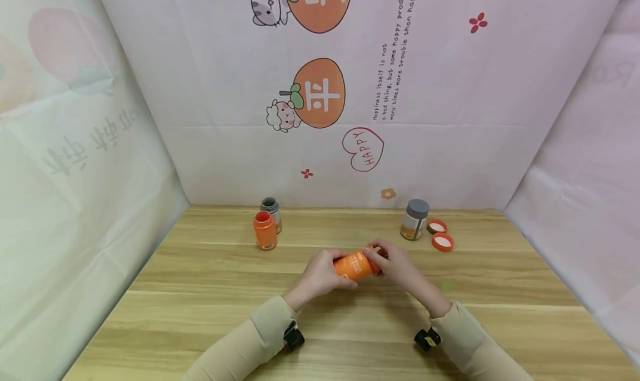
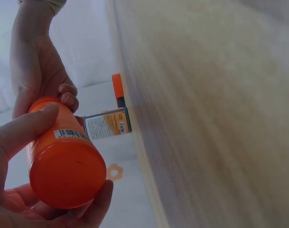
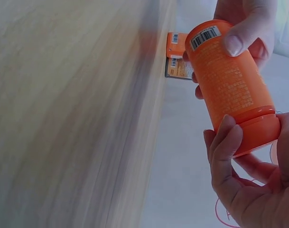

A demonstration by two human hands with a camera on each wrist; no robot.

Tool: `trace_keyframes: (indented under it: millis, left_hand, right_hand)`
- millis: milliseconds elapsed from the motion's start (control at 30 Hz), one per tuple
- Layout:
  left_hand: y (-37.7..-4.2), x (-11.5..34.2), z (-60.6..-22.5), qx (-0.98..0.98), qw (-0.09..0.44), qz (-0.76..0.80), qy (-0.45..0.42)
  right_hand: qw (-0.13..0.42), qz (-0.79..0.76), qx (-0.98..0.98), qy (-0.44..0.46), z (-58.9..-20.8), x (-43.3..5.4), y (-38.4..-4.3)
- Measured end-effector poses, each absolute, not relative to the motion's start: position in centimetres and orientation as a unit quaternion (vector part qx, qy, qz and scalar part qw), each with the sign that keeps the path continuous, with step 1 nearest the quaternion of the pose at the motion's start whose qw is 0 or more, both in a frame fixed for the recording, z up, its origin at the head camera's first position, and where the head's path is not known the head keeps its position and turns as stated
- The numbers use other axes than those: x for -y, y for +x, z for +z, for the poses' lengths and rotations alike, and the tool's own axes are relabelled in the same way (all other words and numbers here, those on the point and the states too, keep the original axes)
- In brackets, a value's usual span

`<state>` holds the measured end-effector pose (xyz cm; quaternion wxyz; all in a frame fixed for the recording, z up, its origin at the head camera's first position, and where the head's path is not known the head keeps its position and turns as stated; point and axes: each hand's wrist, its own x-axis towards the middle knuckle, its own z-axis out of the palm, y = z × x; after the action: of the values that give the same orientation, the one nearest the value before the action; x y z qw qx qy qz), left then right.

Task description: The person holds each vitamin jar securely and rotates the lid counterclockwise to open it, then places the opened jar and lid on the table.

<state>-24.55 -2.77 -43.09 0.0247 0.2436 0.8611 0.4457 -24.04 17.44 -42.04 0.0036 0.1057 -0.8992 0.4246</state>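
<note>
An orange bottle (image 1: 354, 265) with a barcode label is held tilted above the table between both hands. My left hand (image 1: 322, 272) grips its body near the base, thumb on one side and fingers on the other. At the other end, my right hand (image 1: 395, 261) has its fingers and thumb curled round the orange cap (image 3: 256, 135), which sits on the bottle with a thin seam showing. In the left wrist view the round bottle base (image 2: 67, 176) faces the camera.
At the back left stand an open orange bottle (image 1: 265, 234) and an open grey-rimmed jar (image 1: 278, 220). A grey-lidded jar (image 1: 413, 225) stands back right, beside two loose orange-rimmed caps, one (image 1: 442, 242) in front of the other (image 1: 436, 226). A printed cloth (image 1: 225, 148) hangs behind the wooden table (image 1: 200, 292).
</note>
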Motion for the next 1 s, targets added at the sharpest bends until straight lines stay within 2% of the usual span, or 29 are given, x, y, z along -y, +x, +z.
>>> trace_keyframes:
  millis: [1000]
  left_hand:
    - [-24.62,2.8,-42.78,-0.862,0.05,0.451,0.228]
  right_hand:
    - [0.054,0.368,0.918,0.142,-42.34,-17.41,-23.86]
